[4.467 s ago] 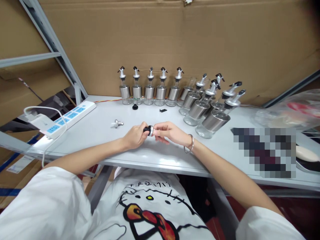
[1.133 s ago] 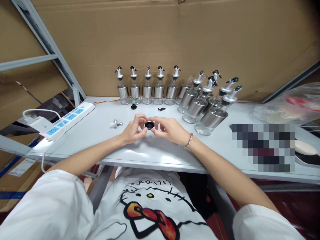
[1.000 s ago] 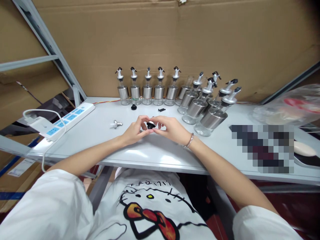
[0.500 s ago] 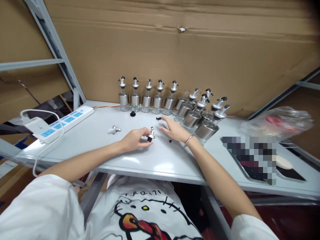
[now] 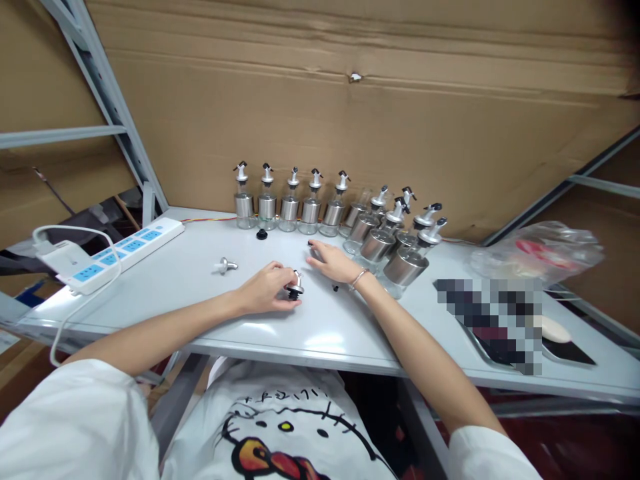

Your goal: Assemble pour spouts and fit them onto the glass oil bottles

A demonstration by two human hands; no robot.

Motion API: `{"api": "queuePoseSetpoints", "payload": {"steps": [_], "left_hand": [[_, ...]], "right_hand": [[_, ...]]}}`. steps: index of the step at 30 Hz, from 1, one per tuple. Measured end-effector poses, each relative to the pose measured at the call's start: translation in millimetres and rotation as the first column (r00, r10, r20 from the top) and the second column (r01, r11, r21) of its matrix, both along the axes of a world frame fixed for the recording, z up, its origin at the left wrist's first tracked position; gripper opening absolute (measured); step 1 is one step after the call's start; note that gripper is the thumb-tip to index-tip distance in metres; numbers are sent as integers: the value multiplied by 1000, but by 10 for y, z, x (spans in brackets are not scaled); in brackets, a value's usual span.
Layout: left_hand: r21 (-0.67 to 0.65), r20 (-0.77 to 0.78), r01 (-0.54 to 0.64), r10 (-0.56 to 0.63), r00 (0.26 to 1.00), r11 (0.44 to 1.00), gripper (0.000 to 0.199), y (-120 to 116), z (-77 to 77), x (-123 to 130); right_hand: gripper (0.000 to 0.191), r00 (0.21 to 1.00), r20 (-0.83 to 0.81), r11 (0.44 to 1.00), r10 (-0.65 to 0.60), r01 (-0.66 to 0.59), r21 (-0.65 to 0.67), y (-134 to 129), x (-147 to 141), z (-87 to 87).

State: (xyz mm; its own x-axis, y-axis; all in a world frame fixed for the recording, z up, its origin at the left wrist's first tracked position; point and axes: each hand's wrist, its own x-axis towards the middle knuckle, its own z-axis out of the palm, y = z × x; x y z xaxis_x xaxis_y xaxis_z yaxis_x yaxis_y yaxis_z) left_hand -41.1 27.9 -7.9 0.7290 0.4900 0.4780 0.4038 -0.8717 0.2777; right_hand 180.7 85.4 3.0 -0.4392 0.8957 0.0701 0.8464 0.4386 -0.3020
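Beyond my hands, five glass bottles with steel sleeves and silver-and-black pour spouts stand in a row by the cardboard wall. A cluster of similar bottles crowds the space just right of my right hand, some overlapping in my view. A round black rubber stopper lies in front of the row; a silver spout with a clear tube lies left of my hands. Further left is a white power strip with blue sockets, and a clear plastic bag with red inside sits far right on the grey tabletop.

About a second ago both hands were around the same fitting; now my right hand has left it and reaches further back. The small black strip-like part that lay in plain sight is mostly hidden at my right fingertips. A tiny black piece now shows near that hand's wrist.

My left hand is closed, thumb and fingers clamped on the silver-and-black ribbed spout fitting, held low over the tabletop. My right thumb and index finger are apart, fingertips at the strip-like part; I can't tell how firmly they touch it.
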Motion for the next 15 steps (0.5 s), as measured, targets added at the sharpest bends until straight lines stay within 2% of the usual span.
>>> {"api": "queuePoseSetpoints", "payload": {"steps": [5,10,15], "left_hand": [[-65,-46,-28,25,999,997,29,7,18,-2],[-99,-86,-55,47,995,994,34,-15,61,7],[-98,-103,-46,36,994,994,29,-14,73,-7]], "right_hand": [[69,998,15,998,-65,65,3,19,2,10],[43,997,63,994,-45,38,103,11,87,70],[36,988,150,988,-17,-7,157,-25,181,105]]}}
